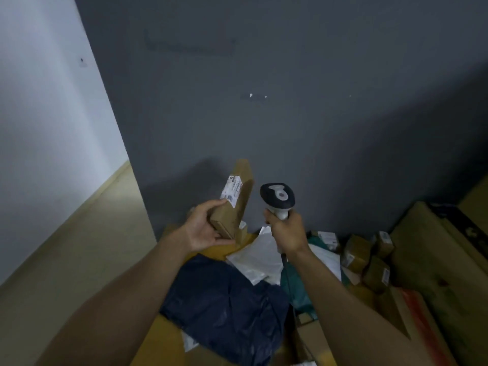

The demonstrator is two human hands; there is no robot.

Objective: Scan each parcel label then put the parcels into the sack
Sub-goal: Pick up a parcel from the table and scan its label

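My left hand (204,228) grips the lower end of a long brown cardboard parcel (236,199), held upright above the pile. A white label (231,191) sits on its left face. Just to the right, my right hand (286,232) grips the handle of a dark and white barcode scanner (277,196), with the scanner head level with the label. A cable hangs down from the handle. No sack can be told apart among the bags below.
Below my arms lie a dark blue plastic bag (224,307), white mailers (260,256), a green bag (295,286) and several small labelled brown boxes (369,256). Large cardboard sheets (435,260) lean at the right. A grey wall (264,101) stands close ahead, with bare floor (79,247) at the left.
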